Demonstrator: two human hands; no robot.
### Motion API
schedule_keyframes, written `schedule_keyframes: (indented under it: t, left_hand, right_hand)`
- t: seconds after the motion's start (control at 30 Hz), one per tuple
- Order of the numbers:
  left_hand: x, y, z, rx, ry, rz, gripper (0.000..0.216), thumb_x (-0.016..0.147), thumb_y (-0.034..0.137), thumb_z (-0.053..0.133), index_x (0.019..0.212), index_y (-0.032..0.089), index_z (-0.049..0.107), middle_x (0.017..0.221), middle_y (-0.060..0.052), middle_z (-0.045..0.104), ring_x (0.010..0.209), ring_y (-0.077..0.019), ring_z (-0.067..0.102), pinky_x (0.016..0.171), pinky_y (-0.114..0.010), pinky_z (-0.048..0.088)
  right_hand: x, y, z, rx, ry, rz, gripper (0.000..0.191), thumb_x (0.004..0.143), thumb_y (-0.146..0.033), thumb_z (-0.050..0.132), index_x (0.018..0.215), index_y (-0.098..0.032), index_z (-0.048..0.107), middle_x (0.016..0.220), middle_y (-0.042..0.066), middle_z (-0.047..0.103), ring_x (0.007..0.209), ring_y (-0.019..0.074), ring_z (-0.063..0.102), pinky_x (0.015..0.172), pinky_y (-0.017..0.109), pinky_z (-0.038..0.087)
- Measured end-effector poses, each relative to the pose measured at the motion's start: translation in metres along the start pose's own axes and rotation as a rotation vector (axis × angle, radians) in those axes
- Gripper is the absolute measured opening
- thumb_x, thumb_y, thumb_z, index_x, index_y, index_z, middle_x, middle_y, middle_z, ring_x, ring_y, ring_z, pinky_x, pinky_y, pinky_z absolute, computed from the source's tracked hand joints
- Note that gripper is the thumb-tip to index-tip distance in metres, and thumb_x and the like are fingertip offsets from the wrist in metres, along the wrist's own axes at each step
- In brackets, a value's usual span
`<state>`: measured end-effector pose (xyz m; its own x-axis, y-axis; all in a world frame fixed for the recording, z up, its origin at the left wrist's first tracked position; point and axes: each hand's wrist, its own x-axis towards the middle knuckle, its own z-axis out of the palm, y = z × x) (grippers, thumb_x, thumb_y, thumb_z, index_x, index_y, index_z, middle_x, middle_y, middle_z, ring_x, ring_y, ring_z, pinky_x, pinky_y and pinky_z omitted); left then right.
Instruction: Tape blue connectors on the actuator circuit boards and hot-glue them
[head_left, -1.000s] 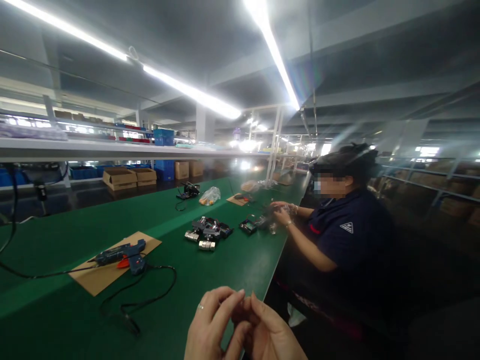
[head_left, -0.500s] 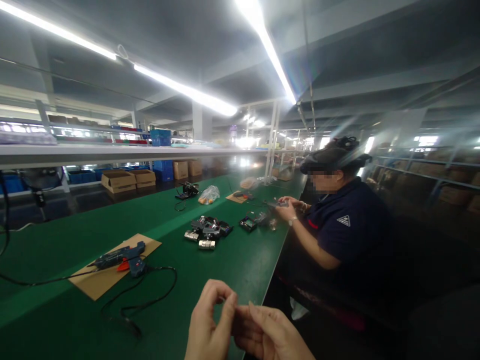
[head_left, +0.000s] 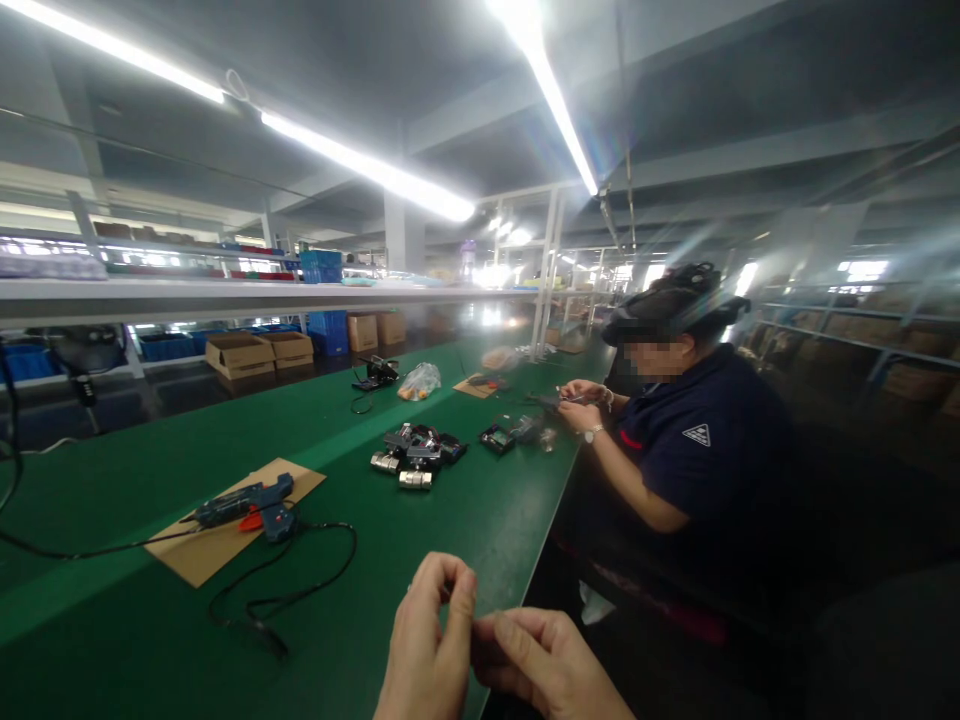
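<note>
Both of my hands are held close together over the near edge of the green table point(head_left: 390, 540). My left hand point(head_left: 435, 635) is curled, with thumb and forefinger pinched. My right hand point(head_left: 544, 660) is closed beside it, thumb pressed toward the fingers. Whatever the fingertips hold, if anything, is too small or hidden to name. Farther off lies a cluster of metal valves with dark housings point(head_left: 422, 450). Left of my hands, a blue glue gun point(head_left: 259, 503) with an orange trigger rests on a piece of cardboard point(head_left: 196, 563).
A co-worker point(head_left: 697, 440) sits at the right edge, handling a small part. Near them are an open black housing point(head_left: 497, 437) and a clear plastic bag point(head_left: 420, 381). The glue gun's black cord point(head_left: 300, 598) loops across the table. A white shelf point(head_left: 225, 295) spans the far side.
My hands stay together, and the fingers have shifted slightly, the right fingertips tucking closer to the left. The view has tilted a little. The co-worker's hands have moved slightly.
</note>
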<state>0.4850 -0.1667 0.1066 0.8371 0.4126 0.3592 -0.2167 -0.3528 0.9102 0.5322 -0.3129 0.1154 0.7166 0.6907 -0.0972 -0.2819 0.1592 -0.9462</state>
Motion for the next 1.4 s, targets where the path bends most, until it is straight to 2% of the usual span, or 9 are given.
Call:
schedule_keyframes:
  t: [0.17,0.43,0.77,0.9,1.0,1.1,1.23,1.33,1.4]
  left_hand:
    - [0.001,-0.007,-0.007,-0.044,0.112,-0.093,0.052,0.095,0.065,0.038,0.066,0.022,0.046,0.065,0.003,0.045,0.063,-0.0138,0.047,0.059,-0.023,0.039]
    - [-0.007,0.006,0.003,0.050,-0.144,0.135,0.029,0.094,0.048,0.055,0.081,0.025,0.068,0.079,0.000,0.063,0.078,-0.0153,0.059,0.074,-0.025,0.042]
    - [0.008,-0.025,-0.012,0.127,0.219,-0.123,0.050,0.096,0.058,0.038,0.060,0.024,0.033,0.057,0.004,0.034,0.055,-0.0140,0.039,0.054,-0.026,0.031]
    - [-0.013,-0.038,0.018,0.103,-0.014,-0.024,0.033,0.072,0.042,0.065,0.099,0.022,0.065,0.106,-0.009,0.067,0.098,-0.0266,0.060,0.087,-0.035,0.046]
    - [-0.027,-0.045,0.036,0.059,-0.236,-0.118,0.073,0.076,0.036,0.056,0.145,0.023,0.039,0.132,-0.014,0.059,0.094,-0.0260,0.065,0.090,-0.041,0.049]
    - [-0.027,-0.042,0.038,-0.047,-0.252,-0.247,0.060,0.083,0.038,0.048,0.141,0.024,0.042,0.127,-0.011,0.062,0.073,-0.0194,0.063,0.081,-0.038,0.052]
    - [-0.022,-0.022,0.038,-0.441,-0.361,-0.249,0.078,0.077,0.043,0.067,0.146,0.025,0.036,0.154,-0.011,0.038,0.136,-0.0268,0.043,0.111,-0.039,0.038]
    - [-0.025,-0.004,0.054,-0.678,-0.560,-0.294,0.093,0.071,0.058,0.077,0.146,0.025,0.034,0.133,-0.014,0.058,0.114,-0.0264,0.059,0.099,-0.038,0.046]
    - [-0.027,0.004,0.067,-0.725,-0.682,-0.303,0.081,0.064,0.067,0.079,0.126,0.019,0.057,0.095,-0.010,0.068,0.080,-0.0212,0.063,0.077,-0.033,0.050]
  right_hand:
    - [0.000,-0.003,-0.002,-0.133,0.101,-0.006,0.061,0.068,-0.069,0.077,0.092,-0.013,0.080,0.099,0.015,0.077,0.099,0.0276,0.070,0.091,0.039,0.053]
    - [0.002,-0.005,-0.007,-0.445,0.085,-0.164,0.057,0.084,-0.067,0.062,0.080,-0.013,0.078,0.072,0.006,0.070,0.076,0.0203,0.061,0.070,0.031,0.047]
    - [-0.003,-0.006,-0.022,-0.185,0.188,-0.122,0.048,0.082,-0.059,0.070,0.100,-0.016,0.079,0.105,0.014,0.076,0.104,0.0293,0.069,0.096,0.043,0.052]
    - [-0.005,-0.033,-0.030,0.451,0.027,-0.144,0.058,0.090,-0.064,0.055,0.119,-0.016,0.072,0.134,0.012,0.065,0.131,0.0259,0.056,0.113,0.041,0.042]
    - [-0.010,-0.053,-0.034,0.676,-0.111,-0.153,0.073,0.095,-0.069,0.036,0.132,-0.012,0.063,0.150,0.010,0.050,0.144,0.0239,0.040,0.121,0.040,0.032]
    - [-0.016,-0.059,-0.034,0.731,-0.179,-0.138,0.078,0.096,-0.070,0.027,0.135,-0.010,0.059,0.152,0.010,0.047,0.146,0.0243,0.037,0.123,0.041,0.028]
    - [-0.017,-0.056,-0.030,0.748,-0.219,-0.116,0.078,0.097,-0.068,0.025,0.135,-0.008,0.059,0.151,0.011,0.048,0.146,0.0238,0.037,0.124,0.039,0.027]
    - [-0.015,-0.054,-0.026,0.723,-0.260,-0.119,0.079,0.099,-0.065,0.019,0.136,-0.008,0.058,0.152,0.012,0.047,0.146,0.0245,0.037,0.123,0.040,0.029]
    - [-0.015,-0.056,-0.026,0.708,-0.282,-0.130,0.080,0.100,-0.064,0.015,0.138,-0.008,0.056,0.153,0.012,0.045,0.145,0.0257,0.036,0.122,0.041,0.031]
